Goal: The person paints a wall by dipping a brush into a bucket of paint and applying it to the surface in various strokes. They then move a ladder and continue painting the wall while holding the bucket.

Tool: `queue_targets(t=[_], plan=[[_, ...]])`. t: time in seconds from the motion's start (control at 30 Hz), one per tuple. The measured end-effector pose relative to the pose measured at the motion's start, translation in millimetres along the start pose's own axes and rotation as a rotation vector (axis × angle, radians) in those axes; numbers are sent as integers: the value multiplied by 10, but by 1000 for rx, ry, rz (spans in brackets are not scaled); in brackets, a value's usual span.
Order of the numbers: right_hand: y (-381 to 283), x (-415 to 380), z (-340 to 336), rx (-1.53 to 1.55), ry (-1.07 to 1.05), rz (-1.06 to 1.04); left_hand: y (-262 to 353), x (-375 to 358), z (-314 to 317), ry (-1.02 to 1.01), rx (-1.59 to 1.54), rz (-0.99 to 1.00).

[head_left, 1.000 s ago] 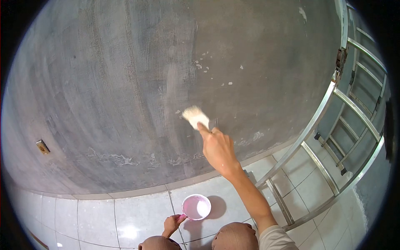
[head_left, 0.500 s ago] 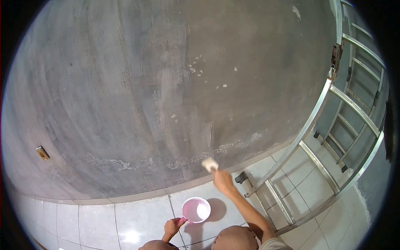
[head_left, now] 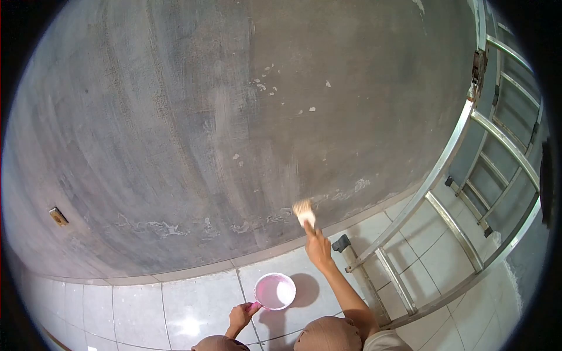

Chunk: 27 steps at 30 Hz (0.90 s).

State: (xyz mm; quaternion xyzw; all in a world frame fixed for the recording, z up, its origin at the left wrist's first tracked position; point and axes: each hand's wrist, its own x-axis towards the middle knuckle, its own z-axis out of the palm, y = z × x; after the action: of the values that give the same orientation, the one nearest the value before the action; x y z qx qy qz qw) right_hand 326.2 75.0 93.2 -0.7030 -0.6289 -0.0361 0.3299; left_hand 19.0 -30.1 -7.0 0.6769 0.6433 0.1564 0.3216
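The left hand [head_left: 240, 317] grips a round pink plastic dipper [head_left: 265, 286] upright, likely against spills; farther forward, the right hand [head_left: 319, 250] clasps a flat, cream-bristled brush [head_left: 305, 214].

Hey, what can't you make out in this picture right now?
All in the head view:
Handle of the brush: mostly hidden by the right hand.
Handle of the cup: mostly hidden by the left hand.
Top of the ladder: cut off by the top edge.
Dark thing at far right: cut off by the lens's black border.
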Motion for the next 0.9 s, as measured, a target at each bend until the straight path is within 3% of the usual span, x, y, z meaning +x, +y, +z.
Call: queue_targets(t=[0.07,0.27,0.33,0.5,0.6,0.7,0.9], plan=[[287,-264,318,13,-209,129,-1,11,10,-8,3,10],[137,112,-163,-38,-354,97,-10,9,21,3,-2,2],[-59,454,-566,-39,-301,53,8,0,17,-15,5,-28],[-552,612,-1406,96,137,-62,-83,25,74,0,1,-2],[-431,516,-1103,124,264,-119,-35,10,44,-6,11,6],[-13,290,-304,74,238,-129,-66,33,60,-1,15,16],[548,-412,520,51,-142,117,-52,37,53,8,8,22]])
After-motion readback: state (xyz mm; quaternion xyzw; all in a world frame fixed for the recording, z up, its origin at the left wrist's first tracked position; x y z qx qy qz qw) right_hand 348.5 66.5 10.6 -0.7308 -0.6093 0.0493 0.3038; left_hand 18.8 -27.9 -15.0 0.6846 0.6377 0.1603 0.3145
